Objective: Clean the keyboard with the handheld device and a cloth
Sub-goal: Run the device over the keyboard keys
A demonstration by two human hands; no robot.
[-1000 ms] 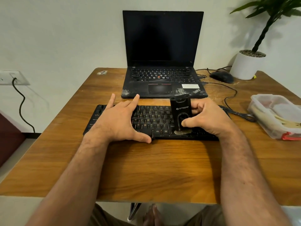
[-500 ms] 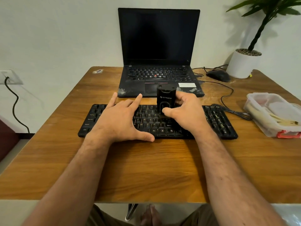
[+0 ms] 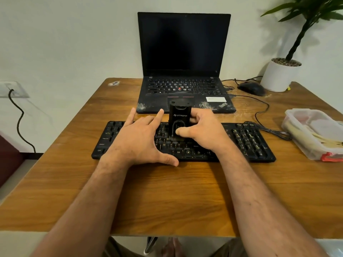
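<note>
Two bare hands work over a black keyboard [image 3: 246, 141] that lies across the middle of a wooden table [image 3: 167, 197], just in front of an open laptop [image 3: 183, 58] with a dark screen; the left hand [image 3: 139, 141] lies flat on the left half of the keys, fingers straight and spread, thumb stretched out along the keyboard's near edge; the right hand [image 3: 206, 132] grips a black handheld device [image 3: 179, 117], fingers curled behind it and thumb pressed on its front; the device stands upright on the middle of the keyboard, its lower end touching the keys between the two hands, white lettering across its front; a cable [image 3: 263, 110] runs from the laptop's right side and another bunches beside the keyboard's far right corner; a black mouse [image 3: 251, 88] sits right of the laptop, near a white pot [image 3: 278, 76] with a green plant; a clear plastic box [image 3: 313, 134] with a red clip sits at the table's right edge; a wall socket [image 3: 13, 89] with a black cord is on the left; no cloth can be made out
</note>
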